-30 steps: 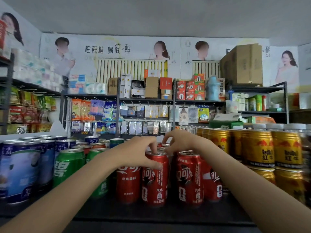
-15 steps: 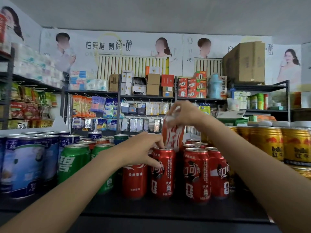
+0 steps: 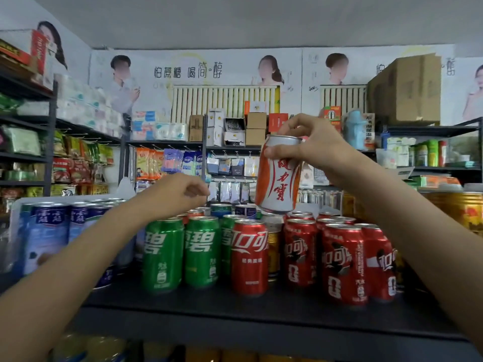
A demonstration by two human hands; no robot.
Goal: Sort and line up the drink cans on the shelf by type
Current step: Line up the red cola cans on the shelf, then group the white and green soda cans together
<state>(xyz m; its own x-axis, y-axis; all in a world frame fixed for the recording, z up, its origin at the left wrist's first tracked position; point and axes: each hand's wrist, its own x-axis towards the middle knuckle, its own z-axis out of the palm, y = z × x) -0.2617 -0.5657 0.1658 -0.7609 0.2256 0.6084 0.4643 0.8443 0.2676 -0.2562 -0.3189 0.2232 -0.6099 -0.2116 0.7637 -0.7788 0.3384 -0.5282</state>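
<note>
While my right hand [image 3: 313, 150] pinches the white-and-orange can [image 3: 277, 176] near its rim above the red cans [image 3: 342, 262], it looks rigid, slick, probably full; my left hand [image 3: 180, 194] hangs loosely curled, empty.

The right hand [image 3: 311, 145] has lifted the orange-and-white can [image 3: 278, 176] clear above the red cans [image 3: 339, 259]. The left hand [image 3: 180, 194] has let go and hangs empty left of center

Soft, even indoor light with faint shadows. Wide-angle bending curves the shelves at the edges. Both forearms and the bottom edge look blurred.
</note>
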